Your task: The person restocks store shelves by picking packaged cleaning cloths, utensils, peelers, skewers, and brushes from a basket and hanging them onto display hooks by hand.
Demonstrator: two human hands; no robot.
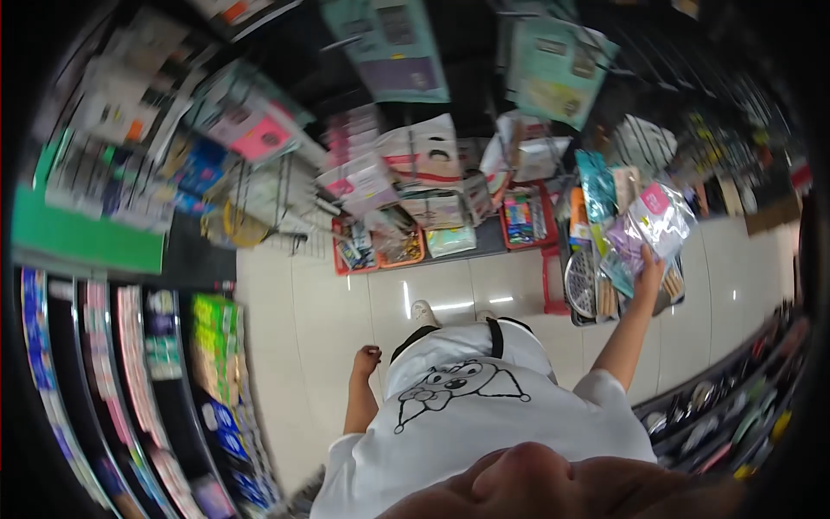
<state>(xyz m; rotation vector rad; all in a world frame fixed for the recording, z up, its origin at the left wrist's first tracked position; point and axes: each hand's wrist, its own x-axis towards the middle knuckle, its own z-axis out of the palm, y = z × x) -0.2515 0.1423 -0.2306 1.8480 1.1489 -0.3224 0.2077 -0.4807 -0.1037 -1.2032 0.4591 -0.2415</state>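
Shop aisle with a pale tiled floor [328,324], hanging stock ahead and shelving at either side. The right hand [648,270] is closed on the lower edge of a glossy packet [664,214] with a pink patch, which it holds tilted above a loaded basket [589,321]. Whether the lilac pack [624,237] beside it is also gripped cannot be told. The slick film probably calls for a firm pinch, with the thumb flat against the face; keeping the wrist over the basket and raising the packet's lower edge would help it pass its neighbours without snagging.

In the basket: a grey slotted piece [581,285], a teal pouch [596,186] and an orange pack [577,212], close enough together to shift if knocked. The left hand [369,359] hangs apart from the stock, fingers curled; whether it encloses anything cannot be made out. Set back at that side, it leaves the basket unsteadied. Farther out: a red tray [551,229] on the low ledge, and green packs [216,337] on the left-hand shelving.
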